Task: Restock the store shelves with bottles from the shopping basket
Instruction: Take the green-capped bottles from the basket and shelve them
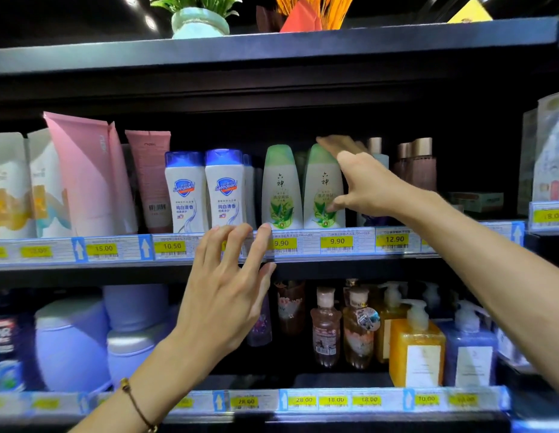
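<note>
Head view: green-capped white plastic bottle stands upright on the middle shelf. Right hand is nearest, spread fingers on its cap, thumb on the label, not clasping. Left hand is open and empty, lower-left at the shelf edge.

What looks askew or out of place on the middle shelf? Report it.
The big pink tube at the left leans, its top tipped leftward, while the smaller pink tube beside it stands upright. The green bottles stand straight.
</note>
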